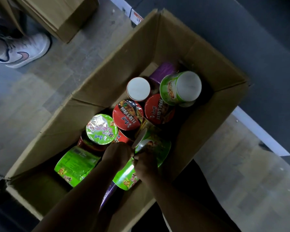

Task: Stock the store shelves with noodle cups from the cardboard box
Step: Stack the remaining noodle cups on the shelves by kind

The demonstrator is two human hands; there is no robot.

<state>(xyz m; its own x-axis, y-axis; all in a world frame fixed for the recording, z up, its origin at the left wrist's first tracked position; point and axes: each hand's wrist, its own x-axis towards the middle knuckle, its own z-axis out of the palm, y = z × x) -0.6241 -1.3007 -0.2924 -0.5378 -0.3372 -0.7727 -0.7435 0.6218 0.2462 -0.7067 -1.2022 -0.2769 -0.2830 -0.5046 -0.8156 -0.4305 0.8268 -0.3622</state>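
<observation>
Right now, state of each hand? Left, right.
Left hand: closed, pinching the green noodle cup at its rim.
Right hand: closed, gripping the same cup.

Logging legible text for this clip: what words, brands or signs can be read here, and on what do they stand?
"康师傅" and "红烧牛肉面": red lid, upside down, slightly blurred.
"康师傅": green lid; the rest is unreadable.
Second red lid: large characters, too blurred.
Nearest green cup and green pack: print too small.
Shoe: swoosh logo, no words.
Orange-white tag: too blurred.
</observation>
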